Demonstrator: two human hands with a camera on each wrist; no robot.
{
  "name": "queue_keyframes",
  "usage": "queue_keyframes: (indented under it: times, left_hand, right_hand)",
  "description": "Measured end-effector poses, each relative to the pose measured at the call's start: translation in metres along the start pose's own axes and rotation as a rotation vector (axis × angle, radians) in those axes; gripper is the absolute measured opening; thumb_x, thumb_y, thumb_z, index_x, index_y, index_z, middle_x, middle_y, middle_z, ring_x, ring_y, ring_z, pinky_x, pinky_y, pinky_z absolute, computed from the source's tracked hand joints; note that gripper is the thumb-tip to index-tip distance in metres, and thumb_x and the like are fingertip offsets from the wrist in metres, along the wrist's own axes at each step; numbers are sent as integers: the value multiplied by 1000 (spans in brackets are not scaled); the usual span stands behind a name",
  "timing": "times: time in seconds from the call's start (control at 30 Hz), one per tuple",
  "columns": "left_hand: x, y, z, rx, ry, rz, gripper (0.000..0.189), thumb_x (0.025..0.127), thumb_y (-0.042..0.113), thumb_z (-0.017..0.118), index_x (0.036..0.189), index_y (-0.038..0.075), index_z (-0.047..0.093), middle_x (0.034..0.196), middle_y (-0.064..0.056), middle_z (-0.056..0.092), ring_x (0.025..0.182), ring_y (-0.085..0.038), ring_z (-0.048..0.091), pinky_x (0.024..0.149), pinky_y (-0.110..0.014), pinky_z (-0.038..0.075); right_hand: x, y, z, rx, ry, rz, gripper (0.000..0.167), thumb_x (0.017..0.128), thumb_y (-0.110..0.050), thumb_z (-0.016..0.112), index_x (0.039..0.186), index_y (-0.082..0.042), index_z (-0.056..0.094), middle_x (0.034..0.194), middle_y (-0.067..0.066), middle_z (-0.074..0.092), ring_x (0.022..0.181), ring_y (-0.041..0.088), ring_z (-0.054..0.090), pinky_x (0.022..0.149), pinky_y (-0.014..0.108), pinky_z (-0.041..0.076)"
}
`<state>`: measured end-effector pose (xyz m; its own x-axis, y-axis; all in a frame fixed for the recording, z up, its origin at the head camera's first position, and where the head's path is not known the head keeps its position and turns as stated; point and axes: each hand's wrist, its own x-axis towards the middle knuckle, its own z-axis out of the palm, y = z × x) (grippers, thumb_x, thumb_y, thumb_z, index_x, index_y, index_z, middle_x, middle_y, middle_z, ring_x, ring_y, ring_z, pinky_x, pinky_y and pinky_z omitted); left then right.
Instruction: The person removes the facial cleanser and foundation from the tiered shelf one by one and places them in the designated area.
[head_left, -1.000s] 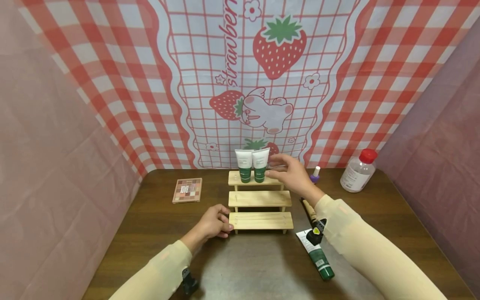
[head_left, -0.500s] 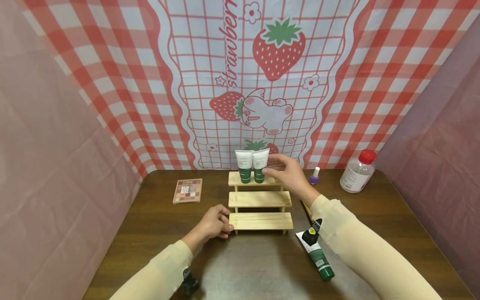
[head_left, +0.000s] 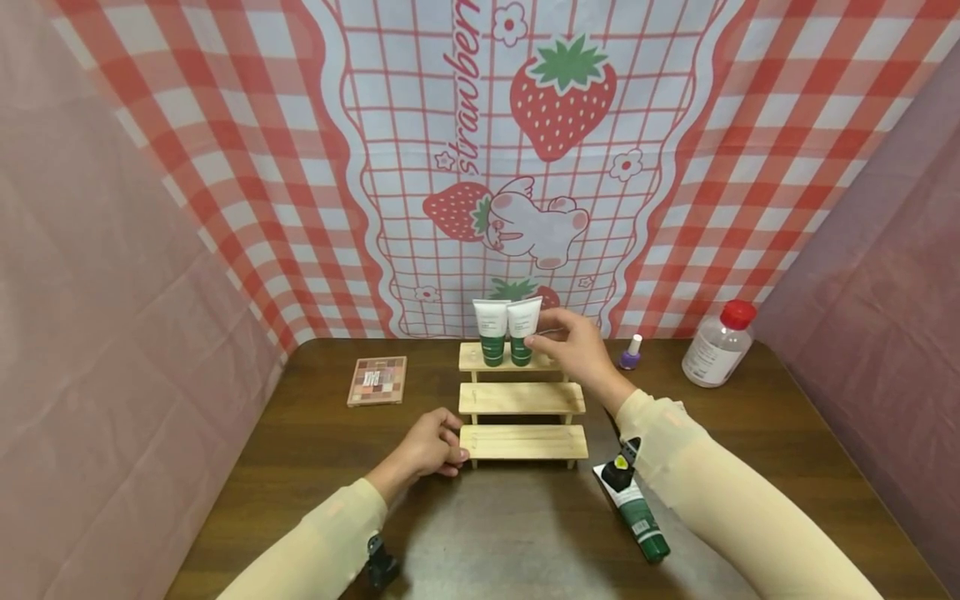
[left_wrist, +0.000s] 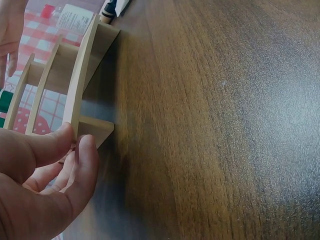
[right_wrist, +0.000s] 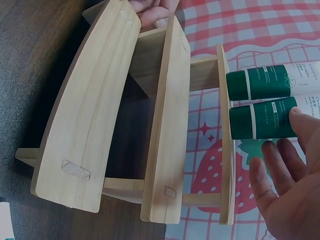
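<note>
A three-tier wooden display stand [head_left: 522, 442] stands mid-table. Its bottom step's left end is pinched between thumb and fingers of my left hand [head_left: 427, 446], seen closely in the left wrist view [left_wrist: 50, 170]. Two white-and-green squeeze tubes stand upright on their caps, side by side on the top step: a left tube [head_left: 492, 333] and a right tube [head_left: 522, 329], which leans slightly right. My right hand [head_left: 577, 346] holds the right tube, thumb on its front and fingers around its right side [right_wrist: 295, 170]. Some of those fingertips are hidden.
Right of the stand lies a larger green-and-white tube [head_left: 637, 517], partly under the right wrist camera. Behind are a purple nail polish bottle [head_left: 630, 357] and a red-capped clear bottle [head_left: 717, 346]. An eyeshadow palette [head_left: 377, 381] lies at left. A strawberry-print cloth [head_left: 480, 167] hangs behind.
My right hand has moved slightly left, bringing its thumb onto the right tube. The left hand keeps its grip on the bottom step; both small tubes stay in place.
</note>
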<state>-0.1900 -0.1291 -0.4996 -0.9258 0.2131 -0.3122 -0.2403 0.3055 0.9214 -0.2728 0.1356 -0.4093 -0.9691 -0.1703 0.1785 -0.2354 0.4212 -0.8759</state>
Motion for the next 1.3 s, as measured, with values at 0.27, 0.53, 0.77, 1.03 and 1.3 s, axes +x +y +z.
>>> queue_keyframes:
  times: [0.27, 0.53, 0.77, 1.03, 1.3]
  left_hand:
    - [1, -1, 1, -1, 0, 1, 45, 82, -18, 74, 120, -7, 52, 88, -15, 58, 65, -21, 65, 56, -36, 64]
    - [4, -4, 1, -15, -10, -1, 46, 82, -17, 74, 120, -7, 52, 88, -14, 58, 65, -22, 66, 56, -36, 64]
    - [3, -2, 1, -16, -9, -3, 46, 82, -18, 74, 121, -7, 52, 88, -15, 59, 65, -22, 65, 56, -37, 64]
    - [3, -3, -1, -21, -7, -9, 45, 82, -17, 74, 121, -7, 52, 88, -15, 59, 65, -22, 65, 56, -37, 64]
    - [5, -3, -1, -23, -13, -9, 45, 83, -17, 74, 121, -7, 52, 90, -16, 58, 66, -22, 65, 56, -37, 64]
  right_hand:
    - [-1, -2, 0, 3, 0, 29, 36, 92, -23, 80, 122, -10, 67, 119, 12, 73, 106, 29, 71, 83, 41, 64]
    - [-10, -4, -16, 43, 27, 10, 34, 92, -28, 80, 120, -12, 68, 115, 11, 72, 104, 27, 70, 82, 48, 62]
    - [-32, -6, -52, 43, 39, -14, 37, 92, -29, 80, 119, -7, 68, 109, 14, 71, 92, 14, 71, 75, 31, 64]
    - [-84, 9, -92, 52, 28, 69, 37, 95, -24, 77, 123, -3, 65, 101, -1, 71, 86, 8, 72, 72, 38, 67]
    - [-136, 41, -123, -33, -6, 161, 40, 95, -19, 76, 125, 4, 64, 96, -2, 76, 79, 7, 71, 64, 37, 66]
